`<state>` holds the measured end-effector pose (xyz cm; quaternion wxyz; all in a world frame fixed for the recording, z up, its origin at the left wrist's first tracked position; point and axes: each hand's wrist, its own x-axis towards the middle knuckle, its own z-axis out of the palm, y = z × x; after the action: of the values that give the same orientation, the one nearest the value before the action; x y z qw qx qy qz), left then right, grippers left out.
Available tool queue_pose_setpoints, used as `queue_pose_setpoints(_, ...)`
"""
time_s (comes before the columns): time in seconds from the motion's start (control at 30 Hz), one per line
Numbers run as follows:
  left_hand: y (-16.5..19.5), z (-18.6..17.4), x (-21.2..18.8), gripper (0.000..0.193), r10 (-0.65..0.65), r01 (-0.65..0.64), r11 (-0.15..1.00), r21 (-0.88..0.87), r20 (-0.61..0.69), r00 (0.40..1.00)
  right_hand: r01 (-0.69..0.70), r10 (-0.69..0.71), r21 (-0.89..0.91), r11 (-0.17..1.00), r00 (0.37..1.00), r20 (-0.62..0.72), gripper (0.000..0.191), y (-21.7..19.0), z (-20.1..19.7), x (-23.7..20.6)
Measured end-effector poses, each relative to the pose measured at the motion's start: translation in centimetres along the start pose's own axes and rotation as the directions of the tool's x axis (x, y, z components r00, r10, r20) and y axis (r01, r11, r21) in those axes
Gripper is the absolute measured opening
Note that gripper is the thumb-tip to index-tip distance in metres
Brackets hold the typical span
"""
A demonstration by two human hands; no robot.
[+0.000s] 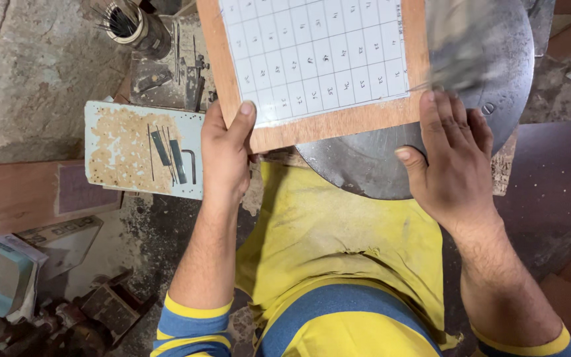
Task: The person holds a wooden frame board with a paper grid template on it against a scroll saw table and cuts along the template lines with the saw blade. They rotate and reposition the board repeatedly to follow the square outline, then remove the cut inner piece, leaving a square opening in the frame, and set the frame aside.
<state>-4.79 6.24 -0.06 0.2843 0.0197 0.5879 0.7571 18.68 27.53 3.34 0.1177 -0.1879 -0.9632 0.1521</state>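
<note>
Head camera looks steeply down (close range) onto the lap.
</note>
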Motion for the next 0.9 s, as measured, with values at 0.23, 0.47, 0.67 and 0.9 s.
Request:
queue_pose_setpoints(0.23,-2.2,-2.9,-3.0,0.034,-0.155,0.163,0.982,-0.098,0.089,0.984,0.012,-0.012,0.027,1.000,1.000,-0.012,0.066,1.4,-0.3,1.1)
queue_pose_setpoints(0.47,-6.8,-3.1,-10.9,0.028,-0.349,0.367,0.929,-0.042,0.225,0.910,-0.084,0.077,0.129,0.988,0.995,0.063,0.042,2.8,-0.5,2.6)
queue_pose_setpoints(0.67,-10.9,0.1,-16.1,0.032,-0.439,0.389,0.896,0.216,0.567,0.697,-0.007,-0.002,0.246,0.969,0.999,0.037,0.034,3.6,-0.8,4.4)
queue_pose_setpoints(0.9,-11.1,-3.2,-10.7,0.035,-0.687,0.685,0.727,0.046,0.057,0.725,0.048,-0.054,0.309,0.950,0.998,0.012,0.040,3.5,-1.2,5.2)
